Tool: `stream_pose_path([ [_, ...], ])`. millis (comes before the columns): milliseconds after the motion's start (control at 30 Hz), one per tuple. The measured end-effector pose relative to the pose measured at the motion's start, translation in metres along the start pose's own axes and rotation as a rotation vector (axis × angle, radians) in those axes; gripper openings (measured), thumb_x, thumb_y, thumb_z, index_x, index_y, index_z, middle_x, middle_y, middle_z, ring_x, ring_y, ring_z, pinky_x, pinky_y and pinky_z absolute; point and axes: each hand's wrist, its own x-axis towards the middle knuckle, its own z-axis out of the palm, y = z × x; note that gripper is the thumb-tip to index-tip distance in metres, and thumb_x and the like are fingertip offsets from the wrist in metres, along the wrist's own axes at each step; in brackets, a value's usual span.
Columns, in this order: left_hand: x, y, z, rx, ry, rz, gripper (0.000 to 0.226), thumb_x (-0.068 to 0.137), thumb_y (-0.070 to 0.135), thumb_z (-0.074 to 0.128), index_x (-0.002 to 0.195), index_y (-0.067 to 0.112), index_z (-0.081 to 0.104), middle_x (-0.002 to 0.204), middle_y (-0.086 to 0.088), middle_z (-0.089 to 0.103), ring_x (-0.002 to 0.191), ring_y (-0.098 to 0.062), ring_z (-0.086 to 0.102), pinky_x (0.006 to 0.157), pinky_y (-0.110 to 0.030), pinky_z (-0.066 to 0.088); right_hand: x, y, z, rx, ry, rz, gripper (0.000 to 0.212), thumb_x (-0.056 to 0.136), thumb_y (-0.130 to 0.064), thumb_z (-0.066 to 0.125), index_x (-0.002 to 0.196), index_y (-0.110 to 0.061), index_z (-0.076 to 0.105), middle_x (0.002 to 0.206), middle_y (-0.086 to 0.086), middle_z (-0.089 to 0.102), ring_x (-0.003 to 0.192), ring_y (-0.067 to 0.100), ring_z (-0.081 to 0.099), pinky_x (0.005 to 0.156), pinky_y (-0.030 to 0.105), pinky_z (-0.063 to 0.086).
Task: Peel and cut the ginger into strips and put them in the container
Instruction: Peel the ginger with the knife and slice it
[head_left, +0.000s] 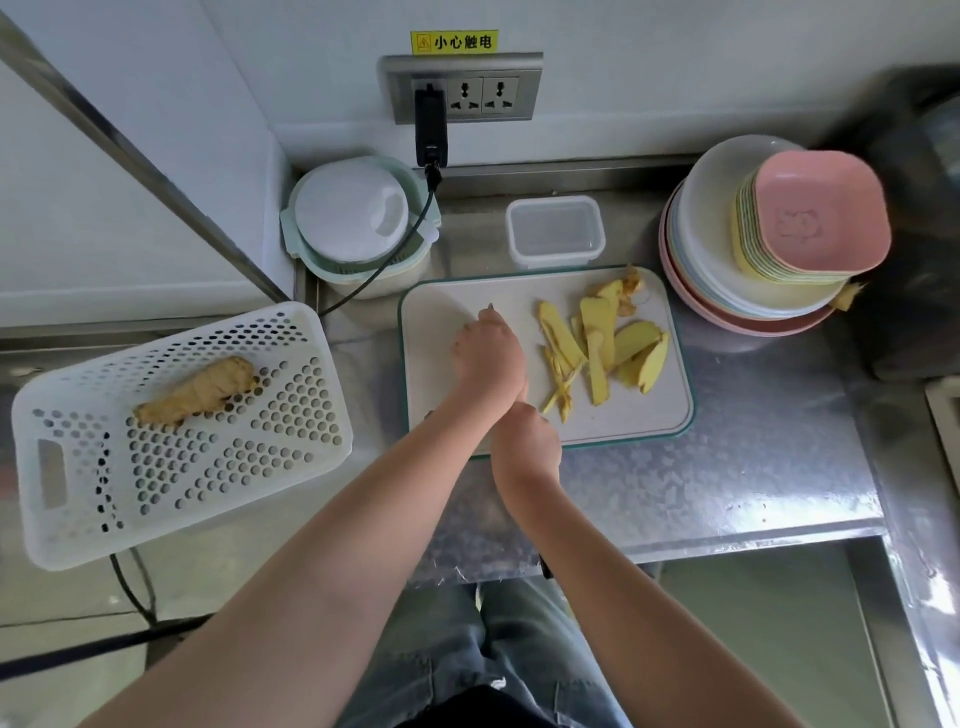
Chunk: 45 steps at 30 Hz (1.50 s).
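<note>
Both hands (488, 353) curled, contents hidden

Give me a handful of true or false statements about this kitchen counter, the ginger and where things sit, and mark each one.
1. A whole unpeeled ginger root lies in the white basket. True.
2. The clear container already holds ginger strips. False: it looks empty.
3. Cut ginger pieces lie on the cutting board, right of the hands. True.
4. The pink dish sits on the cutting board. False: it tops a stack of plates beside the board.
5. All wall sockets are free. False: one holds a black plug.
</note>
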Motion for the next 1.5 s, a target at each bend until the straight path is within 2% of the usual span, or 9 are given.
stream_pose_path([
  [167,0.003,0.000,-0.002,-0.025,-0.038,-0.039,0.034,0.099,0.009,0.030,0.132,0.001,0.032,0.132,-0.015,0.049,0.120,-0.028,0.049,0.094,-0.034,0.040,0.003,0.001,0.002,0.017,-0.019,-0.011,0.039,0.090,0.009,0.031,0.122,-0.001,0.052,0.092,0.013,0.066,0.083,0.028,0.063,0.071,0.036,0.055],
  [267,0.003,0.001,-0.001,-0.109,-0.077,-0.023,0.035,0.100,0.015,0.030,0.133,0.003,0.032,0.132,-0.014,0.049,0.121,-0.028,0.048,0.095,-0.034,0.039,0.005,0.004,0.001,0.070,0.038,-0.067,0.038,0.092,0.005,0.031,0.127,-0.005,0.040,0.085,0.012,0.063,0.070,0.027,0.055,0.060,0.038,0.048],
  [400,0.000,-0.008,-0.003,-0.407,-0.155,-0.009,0.048,0.103,0.035,0.020,0.132,0.003,0.038,0.129,-0.017,0.050,0.120,-0.035,0.048,0.095,-0.042,0.040,0.012,0.027,-0.017,0.511,-0.016,-0.048,0.011,0.103,-0.021,0.031,0.110,-0.015,0.036,0.071,0.007,0.054,0.059,0.028,0.054,0.047,0.034,0.042],
  [633,-0.019,-0.030,0.007,-1.093,-0.041,-0.174,0.035,0.098,0.036,0.040,0.084,0.009,0.058,0.088,-0.012,0.063,0.089,-0.030,0.060,0.087,-0.041,0.045,0.012,0.060,-0.046,1.030,-0.127,0.014,0.023,0.103,-0.033,0.037,0.097,-0.012,0.043,0.062,0.012,0.053,0.033,0.017,0.043,0.036,0.025,0.036],
  [767,-0.028,-0.016,-0.006,-1.435,-0.370,-0.166,0.049,0.078,0.056,0.063,0.093,0.009,0.061,0.087,-0.013,0.060,0.081,-0.024,0.056,0.077,-0.037,0.044,0.009,0.051,-0.052,1.028,-0.154,-0.074,0.027,0.103,-0.033,0.036,0.098,-0.007,0.044,0.058,0.010,0.052,0.032,0.019,0.041,0.039,0.028,0.036],
  [867,-0.029,-0.015,-0.010,-1.526,-0.478,-0.236,0.031,0.087,0.026,0.066,0.112,0.007,0.061,0.095,-0.008,0.068,0.085,-0.023,0.064,0.071,-0.031,0.050,0.008,0.043,-0.057,1.008,-0.166,-0.117,0.026,0.104,-0.031,0.035,0.102,-0.006,0.044,0.058,0.006,0.055,0.031,0.016,0.043,0.036,0.026,0.035],
  [1033,-0.028,-0.026,-0.017,-1.541,-0.508,-0.197,0.016,0.093,0.005,0.055,0.108,0.005,0.061,0.088,-0.008,0.069,0.078,-0.019,0.067,0.063,-0.031,0.054,0.008,0.041,-0.059,0.982,-0.135,-0.101,0.027,0.103,-0.033,0.036,0.104,-0.008,0.046,0.061,0.010,0.054,0.033,0.014,0.044,0.035,0.024,0.035],
  [1233,-0.025,-0.048,-0.019,-1.650,-0.529,-0.267,0.015,0.096,0.004,0.046,0.105,0.003,0.059,0.095,-0.012,0.069,0.083,-0.021,0.069,0.075,-0.036,0.058,0.010,0.050,-0.057,0.988,-0.040,-0.014,0.029,0.103,-0.037,0.036,0.100,-0.008,0.044,0.064,0.017,0.054,0.030,0.013,0.042,0.034,0.024,0.035],
  [1500,-0.003,-0.064,-0.012,-1.565,-0.385,-0.475,0.021,0.097,0.027,0.044,0.083,0.016,0.056,0.079,-0.003,0.058,0.063,-0.012,0.048,0.057,-0.026,0.045,0.020,0.082,-0.063,0.833,0.063,0.086,0.031,0.102,-0.035,0.036,0.099,-0.006,0.044,0.069,0.017,0.054,0.037,0.020,0.047,0.034,0.026,0.038],
])
